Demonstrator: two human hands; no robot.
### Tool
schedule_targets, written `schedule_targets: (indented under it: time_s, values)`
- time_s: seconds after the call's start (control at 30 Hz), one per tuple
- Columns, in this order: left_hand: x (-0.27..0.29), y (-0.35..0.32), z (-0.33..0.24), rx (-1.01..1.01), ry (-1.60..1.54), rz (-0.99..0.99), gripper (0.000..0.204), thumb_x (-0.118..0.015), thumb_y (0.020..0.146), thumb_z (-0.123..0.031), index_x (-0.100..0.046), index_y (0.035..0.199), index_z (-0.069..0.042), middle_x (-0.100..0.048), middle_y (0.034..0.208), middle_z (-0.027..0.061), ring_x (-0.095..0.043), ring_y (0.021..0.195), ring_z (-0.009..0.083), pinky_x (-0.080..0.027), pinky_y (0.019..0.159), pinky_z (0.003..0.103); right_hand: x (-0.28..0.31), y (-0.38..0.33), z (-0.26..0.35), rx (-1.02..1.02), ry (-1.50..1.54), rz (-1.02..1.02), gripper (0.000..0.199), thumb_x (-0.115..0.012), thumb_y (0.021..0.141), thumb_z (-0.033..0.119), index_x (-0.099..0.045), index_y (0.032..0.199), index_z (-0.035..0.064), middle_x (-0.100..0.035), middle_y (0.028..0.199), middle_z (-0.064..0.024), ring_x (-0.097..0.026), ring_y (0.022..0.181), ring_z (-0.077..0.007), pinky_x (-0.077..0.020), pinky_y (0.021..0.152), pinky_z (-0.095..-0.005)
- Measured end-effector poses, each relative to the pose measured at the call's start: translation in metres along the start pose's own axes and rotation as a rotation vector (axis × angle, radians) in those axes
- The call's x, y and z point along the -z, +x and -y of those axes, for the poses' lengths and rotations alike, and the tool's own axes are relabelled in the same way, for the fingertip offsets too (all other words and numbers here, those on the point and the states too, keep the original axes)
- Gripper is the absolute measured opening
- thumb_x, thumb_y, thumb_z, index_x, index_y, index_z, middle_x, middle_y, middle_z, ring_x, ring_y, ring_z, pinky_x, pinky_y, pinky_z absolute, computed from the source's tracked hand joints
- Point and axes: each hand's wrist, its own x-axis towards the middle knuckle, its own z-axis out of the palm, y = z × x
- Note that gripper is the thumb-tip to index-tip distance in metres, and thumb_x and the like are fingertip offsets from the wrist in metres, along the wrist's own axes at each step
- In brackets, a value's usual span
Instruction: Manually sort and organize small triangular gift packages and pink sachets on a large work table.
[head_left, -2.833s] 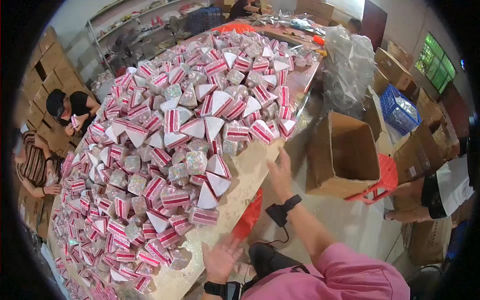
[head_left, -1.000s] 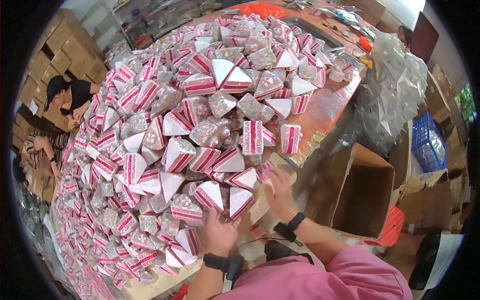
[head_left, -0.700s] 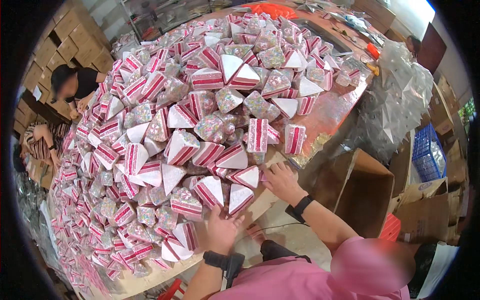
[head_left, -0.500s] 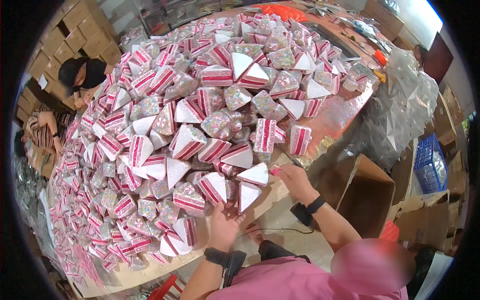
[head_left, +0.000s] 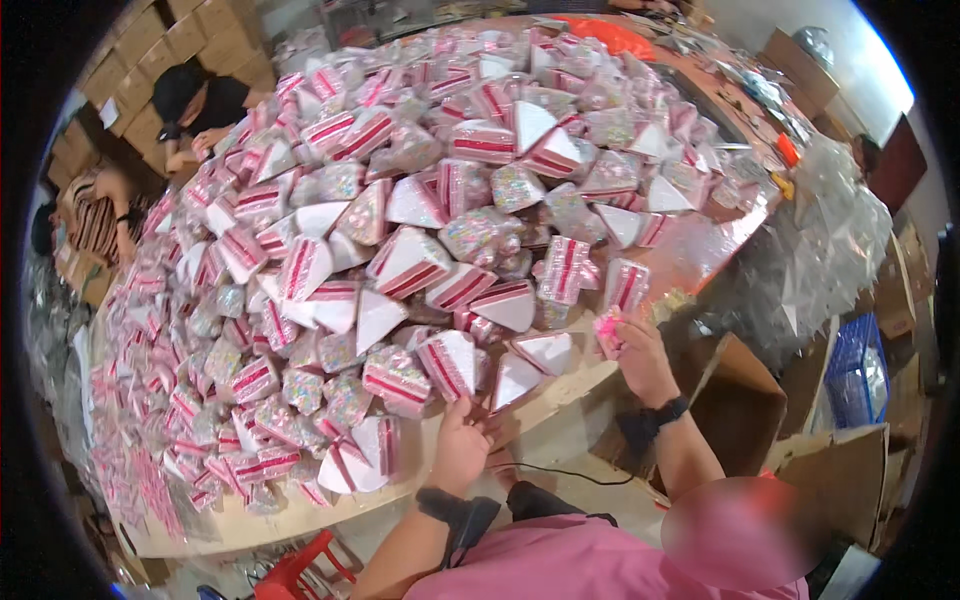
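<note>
A large heap of toy cake slices in clear wrapping, white with pink stripes, covers the table (head_left: 560,385). My right hand (head_left: 643,362), at the table's right edge, is closed on a small bright pink piece (head_left: 607,326); its exact kind is too small to make out. Just beyond it stands a striped slice (head_left: 626,284). My left hand (head_left: 464,440) is at the near edge, fingers slightly bent and apart, fingertips against the lower end of a wrapped slice (head_left: 446,366). Two wedges with white faces, one (head_left: 516,380) nearer and one (head_left: 545,352) farther, lie between my hands.
Open cardboard boxes (head_left: 735,400) stand on the floor at right, near a blue crate (head_left: 856,370) and crumpled clear plastic (head_left: 810,240). Two people work at the far left, one in a black cap (head_left: 178,92). A red stool (head_left: 305,568) is below the near edge.
My right hand has lifted away from the white-faced wedges with the pink piece in it. The nearby wedges have shifted slightly. My left fingers have drawn in beside the slice. The view has turned a little.
</note>
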Motion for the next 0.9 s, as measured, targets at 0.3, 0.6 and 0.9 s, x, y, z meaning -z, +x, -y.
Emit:
schedule_targets:
  time_s: [0.3, 0.6, 0.9]
  values:
    - [0.053, -0.058, -0.023, 0.229, 0.357, 0.086, 0.038, -0.049, 0.094, -0.026, -0.046, 0.125, -0.005, -0.056, 0.119, 0.0079, -0.056, 0.107, 0.0184, -0.049, 0.083, 0.034, -0.024, -0.033, 0.018, -0.519, 0.765, 0.317, 0.015, -0.051, 0.089, 0.011, -0.061, 0.085, -0.0002, -0.063, 0.082, -0.0089, -0.058, 0.073, -0.0145, -0.0468, 0.066, -0.0270]
    - [0.148, -0.151, -0.097, 0.159, 0.827, 0.141, 0.049, -0.051, 0.094, -0.029, -0.041, 0.136, -0.006, -0.052, 0.129, 0.0072, -0.051, 0.115, 0.0170, -0.044, 0.093, 0.031, -0.096, -0.021, 0.018, -0.533, 0.346, 1.185, 0.018, -0.058, 0.083, 0.009, -0.066, 0.081, -0.0071, -0.066, 0.098, -0.0184, -0.060, 0.100, -0.0281, -0.0465, 0.086, -0.0360]
    - [0.154, -0.111, -0.153, -0.073, 1.310, 0.324, 0.049, -0.054, 0.089, -0.045, -0.055, 0.127, -0.014, -0.058, 0.119, 0.0061, -0.054, 0.107, 0.0172, -0.040, 0.095, 0.030, -0.120, 0.008, 0.004, -0.525, 0.386, 0.943, 0.017, -0.065, 0.081, 0.009, -0.065, 0.083, -0.0071, -0.059, 0.114, -0.0233, -0.055, 0.111, -0.0300, -0.0410, 0.096, -0.0406]
